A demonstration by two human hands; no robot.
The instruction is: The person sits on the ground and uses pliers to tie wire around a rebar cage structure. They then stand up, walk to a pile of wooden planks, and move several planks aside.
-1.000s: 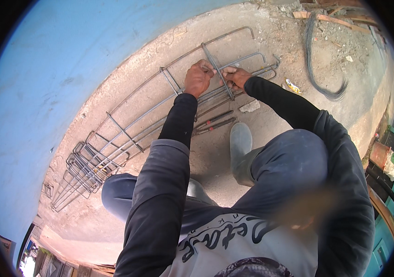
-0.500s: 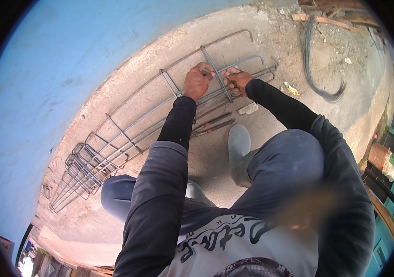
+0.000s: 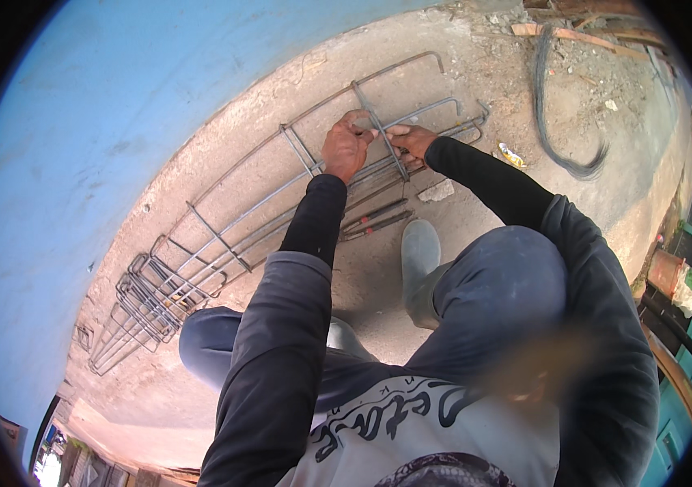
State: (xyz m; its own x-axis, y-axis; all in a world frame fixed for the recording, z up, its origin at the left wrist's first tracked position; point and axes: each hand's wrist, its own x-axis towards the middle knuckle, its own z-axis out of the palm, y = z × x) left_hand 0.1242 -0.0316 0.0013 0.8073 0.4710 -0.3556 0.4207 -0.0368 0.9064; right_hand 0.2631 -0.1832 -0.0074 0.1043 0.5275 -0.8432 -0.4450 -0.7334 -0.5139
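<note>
Ground (image 3: 646, 122): pale, covered in dust
Steel-bar frame (image 3: 218, 236): laid lengthwise
Red-marked tool (image 3: 382, 212): set beside the frame
Pale chunk (image 3: 437, 191), yellow wrapper (image 3: 512, 155), curved wire bundle (image 3: 539, 97): spread toward the right

Wears dk grey sleeves (image 3: 281, 316) over blk undersleeves (image 3: 313, 215), blk-lettered lt grey shirt (image 3: 508, 434), blue-grey trousers (image 3: 500, 276), grey boots (image 3: 420, 250).

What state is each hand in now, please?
Left hand: partly curled by the steel crossbar; hold cannot be told.
Right hand: curled by that crossbar; hold likewise unclear.
</note>
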